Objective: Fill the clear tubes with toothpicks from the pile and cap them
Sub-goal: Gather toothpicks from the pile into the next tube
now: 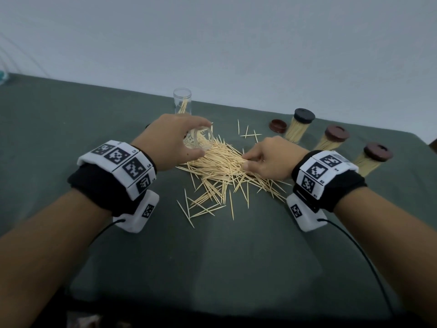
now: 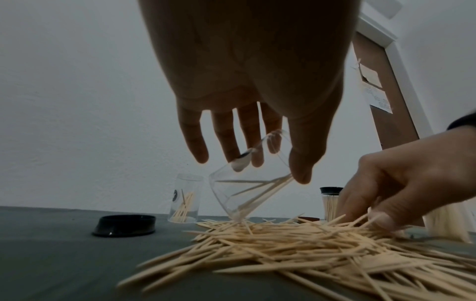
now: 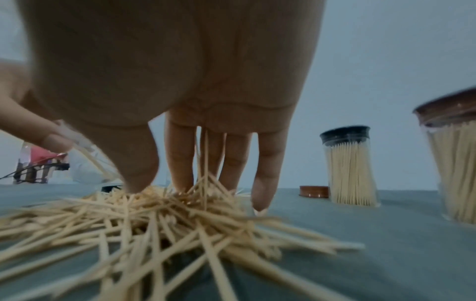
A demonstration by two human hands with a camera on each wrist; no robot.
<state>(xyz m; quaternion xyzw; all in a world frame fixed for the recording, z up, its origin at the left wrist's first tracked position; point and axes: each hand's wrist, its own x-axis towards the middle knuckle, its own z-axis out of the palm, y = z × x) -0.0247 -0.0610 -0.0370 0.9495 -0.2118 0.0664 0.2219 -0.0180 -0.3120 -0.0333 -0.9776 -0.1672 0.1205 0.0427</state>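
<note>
My left hand (image 1: 189, 140) grips a clear tube (image 1: 203, 143) by its mouth and holds it tilted over the far left edge of the toothpick pile (image 1: 220, 166). The left wrist view shows that tube (image 2: 247, 193) with a few toothpicks inside and its bottom corner touching the pile (image 2: 296, 244). On the pile's right side, my right hand (image 1: 246, 159) pinches toothpicks; in the right wrist view some stand between its fingers (image 3: 180, 163). A second clear tube (image 1: 182, 102) stands uncapped at the back, with a few toothpicks in it.
Three full capped tubes stand at the right: one black-capped (image 1: 299, 127) and two brown-capped (image 1: 331, 138) (image 1: 371, 159). A loose brown cap (image 1: 277, 125) lies beside them. A loose black cap (image 2: 125, 225) lies left of the pile. Stray toothpicks (image 1: 247, 134) dot the green cloth (image 1: 212, 256).
</note>
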